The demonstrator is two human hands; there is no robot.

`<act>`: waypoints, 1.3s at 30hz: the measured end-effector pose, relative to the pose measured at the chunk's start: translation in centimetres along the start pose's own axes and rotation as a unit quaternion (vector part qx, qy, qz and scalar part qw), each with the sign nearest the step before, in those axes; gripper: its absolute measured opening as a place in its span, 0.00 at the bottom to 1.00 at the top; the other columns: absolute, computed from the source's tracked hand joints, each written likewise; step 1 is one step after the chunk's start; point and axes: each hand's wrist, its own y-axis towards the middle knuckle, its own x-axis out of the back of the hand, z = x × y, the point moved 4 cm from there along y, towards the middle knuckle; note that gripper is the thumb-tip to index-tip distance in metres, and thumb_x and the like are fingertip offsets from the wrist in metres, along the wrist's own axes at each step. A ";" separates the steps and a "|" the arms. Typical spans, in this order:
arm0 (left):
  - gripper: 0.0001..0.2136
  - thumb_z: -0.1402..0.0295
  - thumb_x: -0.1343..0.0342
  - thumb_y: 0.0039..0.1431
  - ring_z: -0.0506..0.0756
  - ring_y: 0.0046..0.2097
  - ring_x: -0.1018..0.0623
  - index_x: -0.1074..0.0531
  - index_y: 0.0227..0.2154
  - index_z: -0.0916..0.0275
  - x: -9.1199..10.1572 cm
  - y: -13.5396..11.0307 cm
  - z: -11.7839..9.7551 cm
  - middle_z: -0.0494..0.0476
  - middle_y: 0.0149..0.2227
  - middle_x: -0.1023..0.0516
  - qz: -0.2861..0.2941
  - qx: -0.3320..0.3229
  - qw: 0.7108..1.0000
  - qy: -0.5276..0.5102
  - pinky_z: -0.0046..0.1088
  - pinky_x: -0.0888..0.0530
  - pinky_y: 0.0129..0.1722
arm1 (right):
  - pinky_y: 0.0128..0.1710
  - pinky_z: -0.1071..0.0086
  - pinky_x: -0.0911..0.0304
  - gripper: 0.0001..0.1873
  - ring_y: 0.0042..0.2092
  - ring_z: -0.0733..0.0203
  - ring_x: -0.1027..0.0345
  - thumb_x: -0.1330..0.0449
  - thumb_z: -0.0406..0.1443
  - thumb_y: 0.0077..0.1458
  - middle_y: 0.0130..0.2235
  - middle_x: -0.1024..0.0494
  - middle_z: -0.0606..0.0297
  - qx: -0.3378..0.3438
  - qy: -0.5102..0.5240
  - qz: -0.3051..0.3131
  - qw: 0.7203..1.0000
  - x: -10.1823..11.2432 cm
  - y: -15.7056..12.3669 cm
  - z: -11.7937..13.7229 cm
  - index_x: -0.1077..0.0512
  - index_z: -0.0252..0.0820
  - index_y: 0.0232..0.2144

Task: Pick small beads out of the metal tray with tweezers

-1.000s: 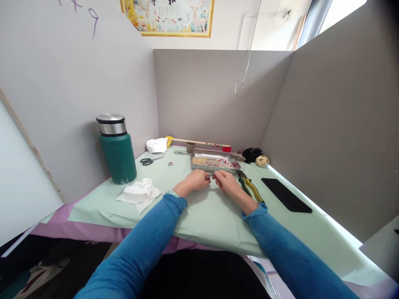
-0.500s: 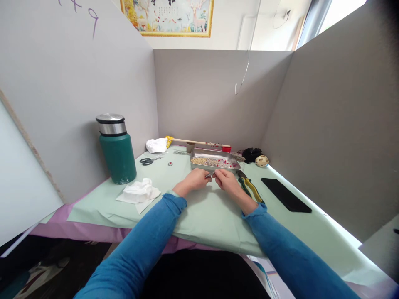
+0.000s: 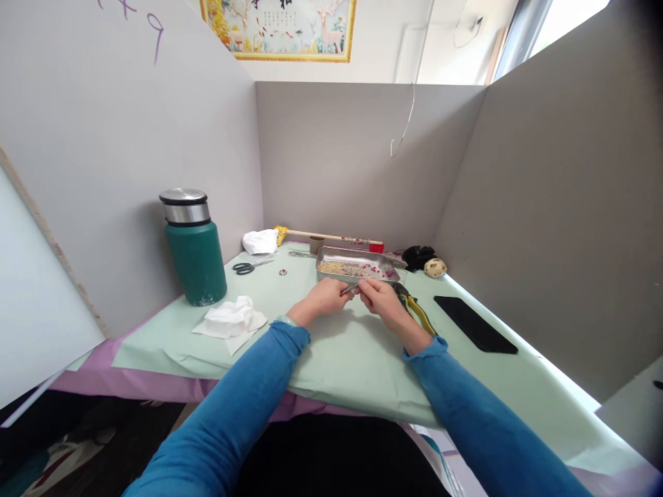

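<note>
My left hand (image 3: 325, 297) is closed on a thin grey metal piece (image 3: 349, 289), too small for me to name. Its far end meets the pinched fingertips of my right hand (image 3: 380, 300), where any smaller part is hidden. Both hands are just in front of a shallow metal tray (image 3: 357, 255), which holds gold, silvery and red beads (image 3: 336, 268). Pliers with yellow and green handles (image 3: 422, 316) lie right beside my right wrist, partly covered by it.
A green bottle (image 3: 195, 259) stands at the left, near crumpled tissue (image 3: 233, 321) and scissors (image 3: 248, 267). A small ring-like piece (image 3: 282, 273) lies left of the tray. A beaded stick (image 3: 331, 237) is behind it. To the right lies a flat black object (image 3: 474, 323).
My right hand and forearm have shifted slightly to the right and cover more of the pliers. My left hand has barely moved.
</note>
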 end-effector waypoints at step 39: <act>0.13 0.65 0.51 0.56 0.52 0.30 0.27 0.22 0.31 0.63 0.1 -0.1 0.1 0.56 0.28 0.22 0.044 0.038 0.998 -0.016 0.26 0.33 0.32 | 0.20 0.72 0.53 0.19 0.20 0.69 0.50 0.46 0.49 0.52 0.17 0.40 0.72 0.011 -0.029 -0.037 0.999 0.2 0.0 -0.1 0.33 0.40 0.23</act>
